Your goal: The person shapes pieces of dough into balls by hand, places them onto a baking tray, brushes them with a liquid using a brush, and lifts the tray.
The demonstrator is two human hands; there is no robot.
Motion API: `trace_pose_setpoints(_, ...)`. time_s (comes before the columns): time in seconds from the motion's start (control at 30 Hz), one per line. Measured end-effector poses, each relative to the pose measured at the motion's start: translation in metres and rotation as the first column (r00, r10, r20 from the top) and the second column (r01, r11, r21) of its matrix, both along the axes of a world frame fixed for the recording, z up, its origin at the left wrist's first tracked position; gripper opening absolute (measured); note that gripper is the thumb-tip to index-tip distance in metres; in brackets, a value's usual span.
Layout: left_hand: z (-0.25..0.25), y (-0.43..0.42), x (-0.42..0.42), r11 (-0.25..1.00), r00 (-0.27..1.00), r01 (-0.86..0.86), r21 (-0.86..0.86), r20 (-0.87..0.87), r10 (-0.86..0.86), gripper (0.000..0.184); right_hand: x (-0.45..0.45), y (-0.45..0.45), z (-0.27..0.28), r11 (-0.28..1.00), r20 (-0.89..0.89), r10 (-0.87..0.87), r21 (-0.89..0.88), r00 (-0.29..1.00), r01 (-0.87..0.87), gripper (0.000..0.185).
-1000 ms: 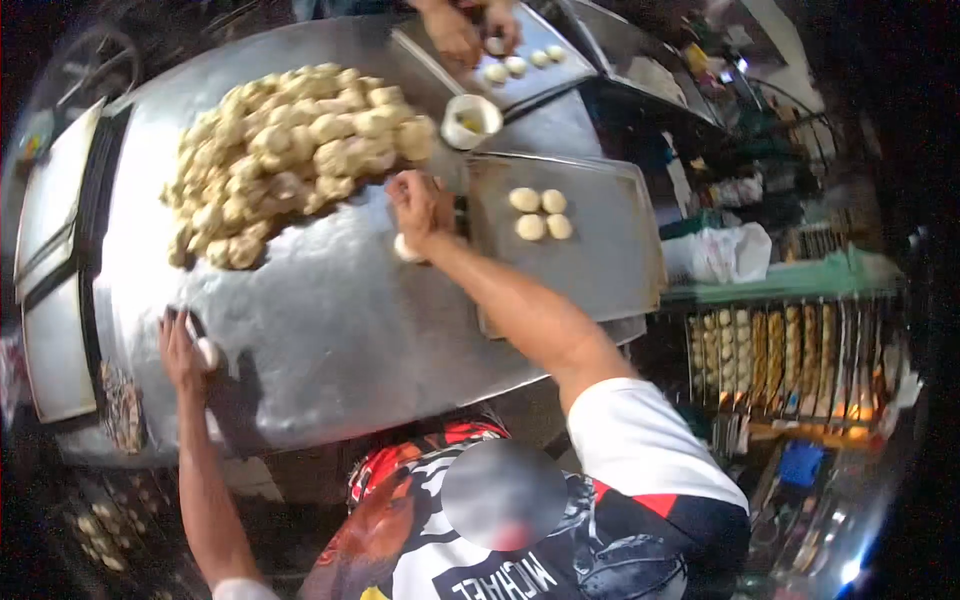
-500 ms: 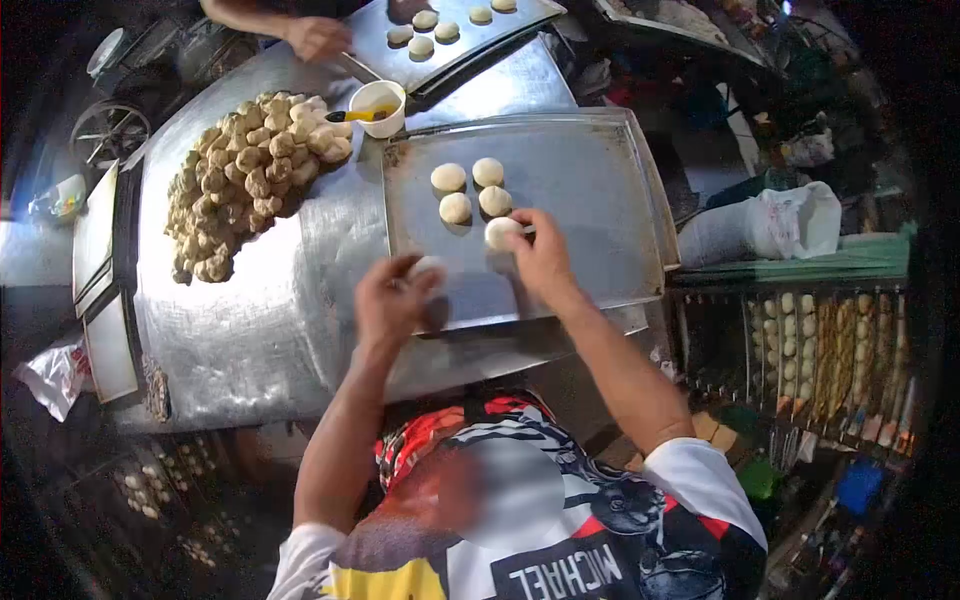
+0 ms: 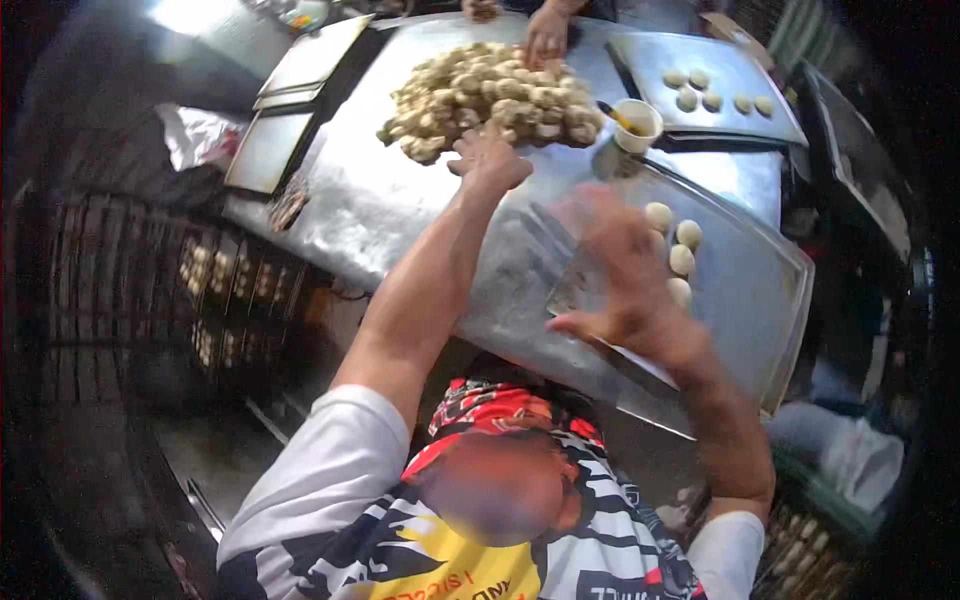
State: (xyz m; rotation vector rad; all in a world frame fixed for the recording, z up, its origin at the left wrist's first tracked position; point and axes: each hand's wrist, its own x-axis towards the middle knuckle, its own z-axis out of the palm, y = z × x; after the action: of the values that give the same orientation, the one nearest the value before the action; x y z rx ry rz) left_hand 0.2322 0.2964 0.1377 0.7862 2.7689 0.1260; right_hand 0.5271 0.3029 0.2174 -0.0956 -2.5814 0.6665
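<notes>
Cream dough heap point(image 3: 480, 92) stretches sideways — left hand point(image 3: 490, 157) at its near edge, grip unclear; right hand point(image 3: 632, 275) splayed.

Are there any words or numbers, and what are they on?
No whole word reads clearly.
Shirt, yellow part: dark upside-down letters, perhaps "AND"; red ones too blurred.
Shirt, dark patch: white letters, cut off by the picture's edge.
White bag on the left: red marks, too blurred to read.

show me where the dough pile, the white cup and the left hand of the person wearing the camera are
Dough pile point(image 3: 480, 92), head view: middle of the heap
White cup point(image 3: 638, 144), head view: its near wall
Left hand point(image 3: 491, 158), head view: back of the hand
</notes>
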Motion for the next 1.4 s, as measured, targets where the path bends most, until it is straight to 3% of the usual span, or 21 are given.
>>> trace_pose_setpoints(0.03, -0.004, -0.007, -0.001, 0.999, 0.998, 0.032, -0.014, -0.047, -0.032, 0.099, -0.025, -0.028, 0.007, 0.988, 0.118, 0.117, 0.088, 0.986, -0.128, 0.103)
trace_pose_setpoints(0.1, -0.014, -0.023, -0.002, 0.994, 0.971, 0.106, -0.027, -0.211, -0.11, 0.092, -0.075, -0.072, 0.005, 0.937, -0.033, 0.283, 0.221, 0.959, -0.269, 0.104)
trace_pose_setpoints(0.13, -0.022, -0.031, -0.013, 0.991, 0.969, 0.134, -0.025, -0.206, -0.136, 0.09, -0.098, -0.082, -0.008, 0.924, -0.298, 0.346, 0.272, 0.89, -0.269, 0.105)
trace_pose_setpoints(0.2, -0.018, -0.063, -0.032, 0.992, 0.981, 0.13, 0.0, -0.146, -0.129, 0.086, -0.135, -0.053, -0.065, 0.974, -0.164, 0.225, 0.05, 0.96, -0.22, 0.12)
trace_pose_setpoints(0.27, 0.013, -0.105, -0.041, 0.998, 1.0, 0.013, 0.067, -0.003, -0.013, 0.082, -0.135, -0.019, -0.074, 0.996, -0.051, 0.048, -0.077, 0.998, -0.052, 0.131)
trace_pose_setpoints(0.33, 0.006, -0.153, -0.028, 0.911, 0.952, 0.216, 0.35, -0.282, -0.117, 0.086, -0.138, -0.007, -0.095, 0.995, 0.308, -0.087, -0.023, 0.948, 0.099, 0.135)
trace_pose_setpoints(0.4, 0.024, -0.171, 0.029, 0.691, 0.898, 0.399, 0.603, -0.105, -0.427, 0.095, -0.15, -0.013, -0.123, 0.993, 0.578, -0.121, 0.062, 0.807, 0.105, 0.131)
trace_pose_setpoints(0.43, 0.028, -0.176, 0.045, 0.596, 0.837, 0.429, 0.679, -0.05, -0.545, 0.097, -0.167, -0.018, -0.135, 0.988, 0.539, -0.086, -0.065, 0.838, 0.143, 0.12)
trace_pose_setpoints(0.53, 0.02, -0.188, 0.025, 0.551, 0.753, 0.501, 0.667, -0.022, -0.658, 0.092, -0.201, -0.028, -0.148, 0.994, 0.42, -0.059, -0.063, 0.905, 0.094, 0.109)
trace_pose_setpoints(0.57, 0.018, -0.188, 0.011, 0.524, 0.709, 0.537, 0.661, -0.017, -0.705, 0.091, -0.211, -0.031, -0.153, 0.992, 0.427, -0.11, -0.015, 0.897, 0.129, 0.089)
trace_pose_setpoints(0.63, -0.038, -0.216, -0.062, 0.701, 0.979, 0.184, 0.69, -0.066, -0.192, 0.061, -0.228, -0.029, -0.174, 0.976, 0.428, -0.086, -0.145, 0.9, 0.162, 0.074)
trace_pose_setpoints(0.7, -0.054, -0.227, -0.138, 0.835, 0.997, 0.073, 0.545, -0.017, -0.076, 0.044, -0.251, -0.023, -0.192, 0.974, 0.327, -0.12, -0.143, 0.937, 0.175, 0.045)
trace_pose_setpoints(0.83, -0.077, -0.153, -0.253, 0.619, 0.964, 0.256, 0.742, -0.145, -0.225, 0.024, -0.362, 0.008, -0.158, 0.944, -0.11, -0.321, -0.123, 0.941, 0.307, 0.031)
trace_pose_setpoints(0.93, -0.1, -0.089, -0.323, 0.829, 0.94, 0.264, 0.493, 0.061, -0.336, 0.027, -0.435, 0.03, -0.132, 0.871, 0.084, -0.477, -0.088, 0.875, 0.483, 0.034)
trace_pose_setpoints(0.97, -0.121, -0.069, -0.343, 0.781, 0.916, 0.356, 0.514, -0.026, -0.4, 0.027, -0.457, 0.044, -0.137, 0.842, 0.084, -0.537, -0.009, 0.84, 0.539, 0.035)
trace_pose_setpoints(1.0, -0.145, -0.066, -0.348, 0.742, 0.887, 0.436, 0.509, -0.1, -0.452, 0.027, -0.463, 0.047, -0.154, 0.8, -0.059, -0.579, 0.152, 0.813, 0.58, 0.036)
trace_pose_setpoints(1.07, -0.12, -0.078, -0.331, 0.706, 0.882, 0.471, 0.528, -0.27, -0.386, 0.038, -0.467, 0.05, -0.158, 0.815, 0.076, -0.563, 0.221, 0.823, 0.536, 0.035)
trace_pose_setpoints(1.13, -0.116, -0.081, -0.329, 0.741, 0.876, 0.481, 0.469, -0.213, -0.433, 0.049, -0.464, 0.026, -0.109, 0.812, 0.302, -0.581, 0.147, 0.756, 0.565, 0.032)
trace_pose_setpoints(1.23, -0.121, -0.086, -0.328, 0.671, 0.824, 0.565, 0.479, -0.29, -0.487, 0.061, -0.455, 0.016, -0.103, 0.846, 0.286, -0.514, 0.325, 0.809, 0.423, 0.032)
trace_pose_setpoints(1.33, -0.117, -0.089, -0.334, 0.577, 0.762, 0.647, 0.498, -0.42, -0.492, 0.045, -0.456, 0.054, -0.137, 0.845, 0.109, -0.501, -0.151, 0.859, 0.512, 0.028)
trace_pose_setpoints(1.4, -0.12, -0.094, -0.342, 0.46, 0.926, 0.195, 0.866, -0.007, -0.379, 0.032, -0.447, 0.047, -0.124, 0.615, -0.054, -0.698, -0.557, 0.714, 0.558, 0.02)
